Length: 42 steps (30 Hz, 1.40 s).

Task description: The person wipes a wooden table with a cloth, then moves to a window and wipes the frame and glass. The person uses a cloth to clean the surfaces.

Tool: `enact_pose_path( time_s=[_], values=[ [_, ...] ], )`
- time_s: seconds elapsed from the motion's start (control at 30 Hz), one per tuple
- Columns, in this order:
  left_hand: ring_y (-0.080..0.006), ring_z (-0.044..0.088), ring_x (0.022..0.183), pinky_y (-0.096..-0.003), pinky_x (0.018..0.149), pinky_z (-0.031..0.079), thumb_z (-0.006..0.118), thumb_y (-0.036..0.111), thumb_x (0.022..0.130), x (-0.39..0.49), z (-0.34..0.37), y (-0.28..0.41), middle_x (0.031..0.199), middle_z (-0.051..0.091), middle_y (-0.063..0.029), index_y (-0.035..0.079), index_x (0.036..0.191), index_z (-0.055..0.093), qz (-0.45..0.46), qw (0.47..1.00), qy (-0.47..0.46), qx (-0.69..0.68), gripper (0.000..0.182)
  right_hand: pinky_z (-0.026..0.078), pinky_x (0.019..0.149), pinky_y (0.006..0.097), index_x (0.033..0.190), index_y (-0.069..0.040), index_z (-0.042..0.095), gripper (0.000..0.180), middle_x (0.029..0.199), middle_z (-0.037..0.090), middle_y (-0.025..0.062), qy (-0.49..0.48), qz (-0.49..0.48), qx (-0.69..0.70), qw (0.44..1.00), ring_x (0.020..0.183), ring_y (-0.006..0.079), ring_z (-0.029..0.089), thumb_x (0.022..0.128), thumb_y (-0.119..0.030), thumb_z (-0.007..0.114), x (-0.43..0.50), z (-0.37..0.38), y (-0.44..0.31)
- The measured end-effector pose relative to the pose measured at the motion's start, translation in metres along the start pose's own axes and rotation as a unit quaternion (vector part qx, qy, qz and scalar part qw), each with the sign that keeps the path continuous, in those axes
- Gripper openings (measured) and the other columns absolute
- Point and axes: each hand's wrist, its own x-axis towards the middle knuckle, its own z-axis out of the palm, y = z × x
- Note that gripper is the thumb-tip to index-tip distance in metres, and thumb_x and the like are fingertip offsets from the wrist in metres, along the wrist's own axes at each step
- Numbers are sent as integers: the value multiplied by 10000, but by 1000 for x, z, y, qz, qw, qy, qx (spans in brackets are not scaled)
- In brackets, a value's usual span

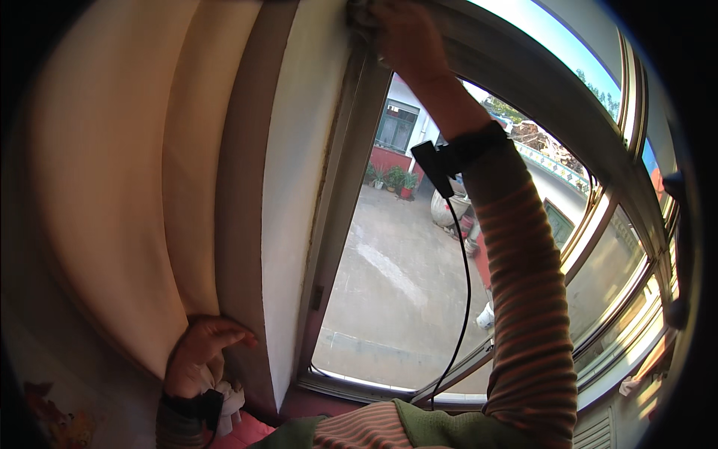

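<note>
My right hand (pixel 412 39) is raised to the upper left corner of the window frame (pixel 359 123). It presses a crumpled grey cloth (pixel 362 17) there; motion blur and the picture's rim hide part of both. A black strap (pixel 477 149) with a small device and a cable (pixel 467 280) circles the right wrist. Low on the left, my left hand (pixel 202 342) rests with curved fingers at the edge of the wall (pixel 241 224) beside the window, and I see nothing held in it. Behind that wrist hangs a pale crumpled fabric (pixel 229 407).
Through the window lies a concrete yard (pixel 381 269) with potted plants (pixel 395 178) and a large white sack (pixel 449 205). More window panes (pixel 608 280) run along the right. A pink cloth item (pixel 252 431) lies below my left hand. Pale curved wall (pixel 112 185) fills the left.
</note>
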Motion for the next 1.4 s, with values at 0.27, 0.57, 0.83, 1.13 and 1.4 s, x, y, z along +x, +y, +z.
enact_pose_path(
  time_s=[0.27,0.57,0.83,1.13,1.4],
  values=[
    [-189,646,902,-307,894,449,584,169,868,0,-2,0,880,708,-114,-31,889,690,-46,996,39,58,227,539,747,372,928,-85,623,220,1027,545,121,-87,6,72,994,971,301,575,721,-24,576,-133,26,-70],
    [-149,628,932,-284,918,428,594,154,895,-2,2,-10,921,708,-93,-9,951,694,36,999,19,15,199,530,799,362,1099,-170,650,395,1013,596,70,-159,36,220,962,1022,240,590,712,-89,638,-169,-13,-89],
    [-135,610,781,-262,721,473,600,220,860,-8,11,0,928,685,-122,-24,994,639,29,998,53,25,281,502,869,432,1014,-67,656,323,1062,592,161,-7,33,-92,995,972,366,579,709,9,586,-81,33,-7],
    [-101,504,554,-226,440,380,623,423,850,-20,21,2,982,637,-142,-18,1108,566,-15,994,103,-27,514,527,735,363,909,-81,644,155,941,576,94,-470,-104,209,851,863,259,581,761,-112,607,-314,-22,-163],
    [-184,598,803,-308,785,463,511,304,941,-28,33,3,1089,589,-167,-37,1073,587,90,991,92,-40,373,529,783,401,1077,-158,649,282,988,623,85,-37,28,-60,997,937,280,582,817,-58,604,-111,-1,-4]
  ],
)
